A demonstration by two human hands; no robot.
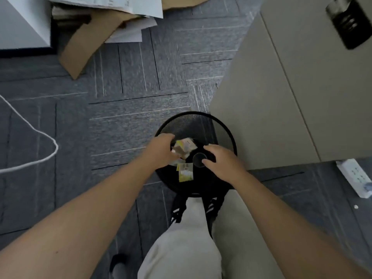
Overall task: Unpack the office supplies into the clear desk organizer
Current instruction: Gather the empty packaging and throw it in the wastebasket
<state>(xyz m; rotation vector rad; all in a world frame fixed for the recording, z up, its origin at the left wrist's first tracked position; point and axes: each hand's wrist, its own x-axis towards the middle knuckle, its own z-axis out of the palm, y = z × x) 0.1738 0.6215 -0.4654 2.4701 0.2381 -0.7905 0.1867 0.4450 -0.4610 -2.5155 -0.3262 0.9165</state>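
Observation:
I look straight down at a black mesh wastebasket (223, 133) on the carpet, with both hands over its mouth. My left hand (161, 151) is curled around crumpled paper-and-plastic packaging (184, 147) in beige and yellow. A small yellow-and-white packet (185, 172) is just below it inside the basket; whether it is falling or lying there is unclear. My right hand (221, 163) hovers over the right half with fingers spread and nothing in it. A clear round rim (199, 159) shows in the basket between my hands. No desk organizer is in view.
A beige cabinet (281, 97) stands right beside the basket. A white power strip (355, 178) lies on the floor at right. Flattened cardboard and papers (96, 37) lie at the top left, and a white cable (40, 156) loops at left. My legs and shoes (211, 208) are below the basket.

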